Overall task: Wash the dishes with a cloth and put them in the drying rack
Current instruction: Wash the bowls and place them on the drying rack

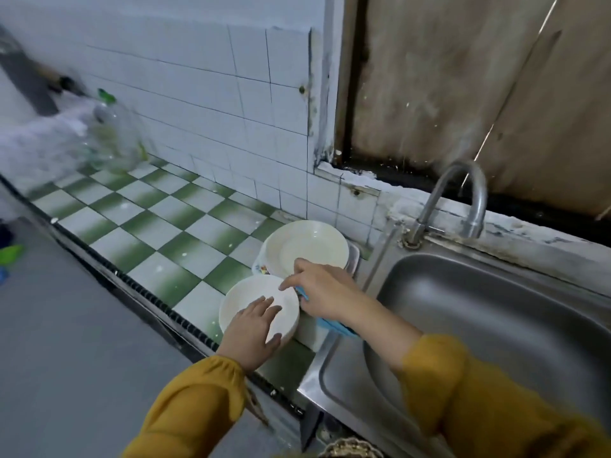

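A stack of white plates (244,299) sits on the green-and-white checkered counter (172,233), just left of the sink. My left hand (253,332) rests flat on the top plate, fingers straight and thumb at the near rim. My right hand (319,289) reaches across from the sink side and grips a blue cloth (337,327), which shows under the palm, while its index finger touches the far rim of the stack. Behind, a larger white plate (307,247) leans tilted over a flower-patterned dish (260,268), against a pale tray edge (355,256).
A steel sink (496,325) with a curved tap (463,200) lies to the right. A clear plastic bottle with a green cap (112,133) stands at the counter's far left by the tiled wall. The counter's dark front edge (148,299) drops to a grey floor.
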{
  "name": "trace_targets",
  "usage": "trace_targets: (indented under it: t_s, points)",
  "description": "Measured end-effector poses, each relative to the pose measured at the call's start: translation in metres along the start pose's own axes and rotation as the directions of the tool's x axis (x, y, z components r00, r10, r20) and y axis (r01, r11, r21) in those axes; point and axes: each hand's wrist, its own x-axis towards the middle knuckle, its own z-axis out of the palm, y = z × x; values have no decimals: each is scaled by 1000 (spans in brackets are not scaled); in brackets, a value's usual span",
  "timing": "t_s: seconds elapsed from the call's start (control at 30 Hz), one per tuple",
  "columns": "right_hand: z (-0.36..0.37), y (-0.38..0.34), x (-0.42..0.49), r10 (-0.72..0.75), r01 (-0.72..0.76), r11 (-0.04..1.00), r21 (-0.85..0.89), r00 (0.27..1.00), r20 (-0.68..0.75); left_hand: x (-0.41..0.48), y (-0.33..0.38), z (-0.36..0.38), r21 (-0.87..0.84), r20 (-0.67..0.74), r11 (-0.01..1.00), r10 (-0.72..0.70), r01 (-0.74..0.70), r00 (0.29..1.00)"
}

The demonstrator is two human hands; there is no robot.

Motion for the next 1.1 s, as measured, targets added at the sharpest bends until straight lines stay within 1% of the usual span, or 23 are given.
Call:
trace_targets:
  t_s: [0.1, 0.13, 0.23, 0.33, 0.4, 0.43, 0.57, 0.63, 0.73, 0.83, 0.93, 1.0, 1.1]
  points:
    - [7, -4, 26, -46, 55, 995, -83, 994, 103, 4, -18, 7, 8, 97, 1000, 29, -30, 995]
    - [8, -5, 33, -62, 79, 990, -120, 988, 139, 5, -23, 10, -4, 110, 999, 38, -38, 993]
    - [13, -4, 51, -77, 127, 971, -204, 969, 235, 7, -35, 12, -17, 40, 999, 28, -28, 999]
    - [23, -1, 68, -42, 135, 954, -268, 945, 324, 11, -44, 7, 0, 40, 997, -79, 79, 996]
    - [32, 1, 77, -21, 125, 957, -263, 930, 368, 16, -50, 6, -2, 65, 989, -147, 147, 987]
    - [35, 3, 80, -16, 118, 962, -247, 924, 382, 19, -52, 5, -9, 70, 988, -156, 157, 985]
    - [46, 5, 88, -11, 111, 972, -206, 900, 436, 24, -59, 12, -7, 117, 994, -103, 105, 988]
    - [51, 6, 90, -20, 125, 971, -202, 890, 456, 24, -62, 17, -6, 110, 996, -89, 90, 990]
    - [56, 8, 94, -40, 144, 970, -198, 891, 452, 24, -66, 23, -17, 92, 991, -128, 130, 988]
    - [58, 8, 95, -49, 153, 969, -195, 890, 454, 23, -67, 25, -75, 98, 986, -144, 151, 985]
    - [62, 9, 95, -60, 165, 966, -198, 890, 451, 22, -69, 26, -180, 32, 975, -126, 129, 992]
    - [65, 13, 95, -71, 156, 974, -166, 899, 432, 22, -71, 29, -246, -21, 962, -127, 118, 992]
    - [68, 20, 92, -80, 144, 981, -126, 907, 413, 21, -72, 33, -300, -85, 949, -133, 102, 988]
